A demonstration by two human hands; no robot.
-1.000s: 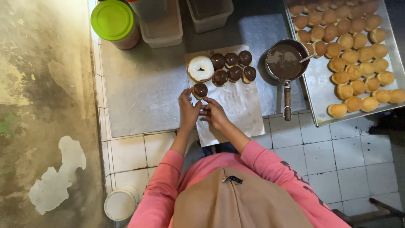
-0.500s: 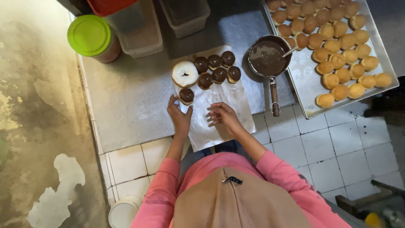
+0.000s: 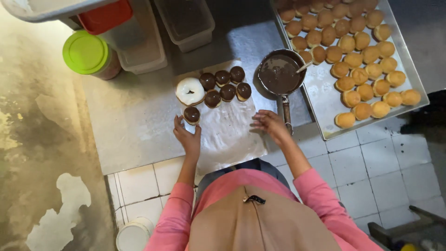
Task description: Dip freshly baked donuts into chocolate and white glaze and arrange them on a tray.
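Note:
My left hand (image 3: pixel 186 135) rests on white paper (image 3: pixel 227 135), its fingers around a chocolate-topped doughnut (image 3: pixel 191 114) that sits on the sheet. My right hand (image 3: pixel 269 124) hovers open over the paper's right edge, close to the handle of a small pan of melted chocolate (image 3: pixel 280 74). Several more chocolate-topped doughnuts (image 3: pixel 226 84) lie in two rows at the top of the paper, beside one white-glazed doughnut (image 3: pixel 189 91). A metal tray (image 3: pixel 325 100) at the right carries several plain golden doughnuts (image 3: pixel 360 56).
A jar with a green lid (image 3: pixel 86 53), a clear tub with an orange lid (image 3: pixel 107 16) and another clear tub (image 3: pixel 186 21) stand at the back of the steel counter (image 3: pixel 125 125). White tiles edge the counter. A white bucket (image 3: pixel 132 234) stands on the floor.
My right hand has moved right, away from the doughnut toward the pan handle. My left hand stays at the chocolate-topped doughnut. The camera view has shifted.

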